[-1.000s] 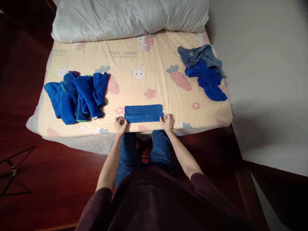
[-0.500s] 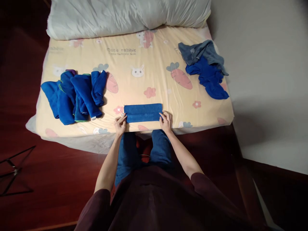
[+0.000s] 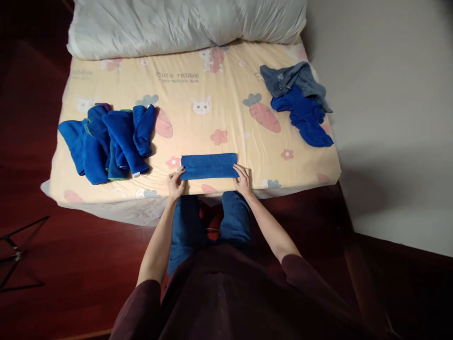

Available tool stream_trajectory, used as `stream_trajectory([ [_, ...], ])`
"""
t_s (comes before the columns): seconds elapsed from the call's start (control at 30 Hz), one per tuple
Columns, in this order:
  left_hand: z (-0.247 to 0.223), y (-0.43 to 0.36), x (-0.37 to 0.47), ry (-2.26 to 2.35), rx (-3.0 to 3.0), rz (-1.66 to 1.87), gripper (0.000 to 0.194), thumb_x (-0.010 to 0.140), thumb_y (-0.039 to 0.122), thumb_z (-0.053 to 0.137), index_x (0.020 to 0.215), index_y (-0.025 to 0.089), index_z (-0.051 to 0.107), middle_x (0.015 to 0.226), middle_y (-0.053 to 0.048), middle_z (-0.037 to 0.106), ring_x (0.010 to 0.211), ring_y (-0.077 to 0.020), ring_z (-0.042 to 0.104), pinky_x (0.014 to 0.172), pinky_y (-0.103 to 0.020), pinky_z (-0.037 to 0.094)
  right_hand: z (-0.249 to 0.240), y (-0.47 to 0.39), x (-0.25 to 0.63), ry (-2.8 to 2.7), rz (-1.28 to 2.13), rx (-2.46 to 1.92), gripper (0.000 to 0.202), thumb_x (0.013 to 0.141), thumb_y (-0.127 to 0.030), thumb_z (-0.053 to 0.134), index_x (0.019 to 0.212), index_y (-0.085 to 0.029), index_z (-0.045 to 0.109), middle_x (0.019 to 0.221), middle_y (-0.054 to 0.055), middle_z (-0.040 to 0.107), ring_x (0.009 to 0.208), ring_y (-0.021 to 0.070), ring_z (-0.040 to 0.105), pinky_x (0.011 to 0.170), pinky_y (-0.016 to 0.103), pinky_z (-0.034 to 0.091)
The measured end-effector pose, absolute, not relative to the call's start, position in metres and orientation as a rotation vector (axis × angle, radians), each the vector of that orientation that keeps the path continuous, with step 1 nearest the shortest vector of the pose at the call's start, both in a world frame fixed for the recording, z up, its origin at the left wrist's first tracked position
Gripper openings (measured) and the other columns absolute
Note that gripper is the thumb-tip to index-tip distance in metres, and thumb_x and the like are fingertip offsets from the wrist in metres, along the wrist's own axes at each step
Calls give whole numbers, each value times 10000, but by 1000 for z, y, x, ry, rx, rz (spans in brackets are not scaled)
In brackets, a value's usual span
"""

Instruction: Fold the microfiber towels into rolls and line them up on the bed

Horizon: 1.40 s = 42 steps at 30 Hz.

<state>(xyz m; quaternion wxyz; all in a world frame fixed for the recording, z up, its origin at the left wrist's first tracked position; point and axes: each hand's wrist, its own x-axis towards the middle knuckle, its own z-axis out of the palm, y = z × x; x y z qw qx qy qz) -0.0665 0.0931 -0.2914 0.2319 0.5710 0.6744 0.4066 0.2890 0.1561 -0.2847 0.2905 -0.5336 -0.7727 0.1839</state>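
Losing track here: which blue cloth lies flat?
The rectangular blue cloth between the left hand and right hand; the left pile and right pile lie bunched.

OPEN: bedsheet (image 3: 230,113) middle, up to bedding (image 3: 184,26); BLOCKED: folded cloth (image 3: 208,166) nearest, blue garments (image 3: 97,148) left — crumpled clothes (image 3: 300,106), wall (image 3: 385,118) right

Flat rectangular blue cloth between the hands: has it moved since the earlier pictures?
No, the blue cloth keeps its place below the central pink printed flower on the yellow bedsheet.

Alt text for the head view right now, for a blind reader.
A person's left hand and right hand touch opposite ends of a flat blue cloth on a patterned bed. A blue pile lies left, a gray-and-blue pile right.
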Motion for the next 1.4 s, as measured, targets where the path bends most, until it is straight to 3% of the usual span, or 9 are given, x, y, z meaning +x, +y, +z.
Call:
stream_trajectory([
  [0.27, -293, 93, -69, 1845, 1504, 1211, 296, 965, 463, 593, 1125, 237, 700, 1227, -112, 719, 1207, -287, 592, 1099, -487, 427, -289, 161, 291, -1922, 634, -1333, 362, 936, -193, 487, 1249, -238, 664, 1390, 90, 652, 1318, 261, 566, 1117, 487, 446],
  [0.4, -303, 93, -71, 1954, 1383, 1215, 280, 950, 495, 610, 1036, 244, 698, 1018, -109, 685, 1099, -284, 603, 991, -454, 500, -300, 162, 292, -1790, 632, -1404, 235, 982, -351, 519, 1086, -222, 686, 1129, 123, 707, 1153, 284, 605, 1028, 468, 499],
  [0.53, -311, 92, -73, 1988, 1277, 1212, 312, 954, 520, 589, 1024, 233, 687, 926, -85, 622, 980, -254, 604, 914, -419, 521, -311, 164, 291, -1655, 650, -1508, 354, 983, -530, 515, 839, -221, 609, 862, 98, 624, 916, 270, 598, 876, 435, 533],
  [0.77, -314, 96, -73, 2015, 1245, 1202, 395, 983, 567, 519, 991, 210, 688, 921, -86, 618, 933, -248, 611, 918, -414, 511, -308, 168, 285, -1539, 846, -1534, 511, 970, -687, 444, 826, -216, 581, 703, 13, 561, 662, 172, 530, 636, 296, 462],
  [0.97, -315, 103, -71, 2043, 1237, 1218, 395, 980, 566, 517, 907, 215, 682, 873, -82, 649, 904, -246, 627, 886, -396, 515, -310, 172, 281, -1527, 832, -1528, 528, 959, -681, 476, 709, -221, 540, 651, 3, 531, 627, 158, 512, 624, 287, 445],
  [1.17, -301, 106, -74, 2044, 1264, 1025, 396, 974, 546, 496, 947, 191, 669, 909, -107, 704, 906, -246, 669, 861, -384, 522, -303, 177, 279, -1600, 826, -1588, 542, 922, -699, 458, 689, -218, 545, 657, 17, 581, 645, 158, 546, 644, 269, 446],
  [1.3, -283, 103, -75, 2077, 1279, 916, 307, 962, 458, 539, 1056, 179, 627, 906, -84, 728, 865, -214, 697, 810, -318, 524, -286, 176, 279, -1719, 882, -1733, 506, 925, -639, 459, 702, -201, 580, 716, 53, 655, 718, 178, 613, 667, 251, 454],
  [1.4, -268, 98, -71, 2151, 1287, 852, 239, 946, 398, 574, 1054, 191, 625, 883, -88, 738, 913, -243, 698, 859, -350, 517, -268, 173, 273, -1763, 846, -1765, 433, 929, -556, 487, 735, -192, 622, 744, 77, 694, 745, 202, 656, 669, 255, 475],
])
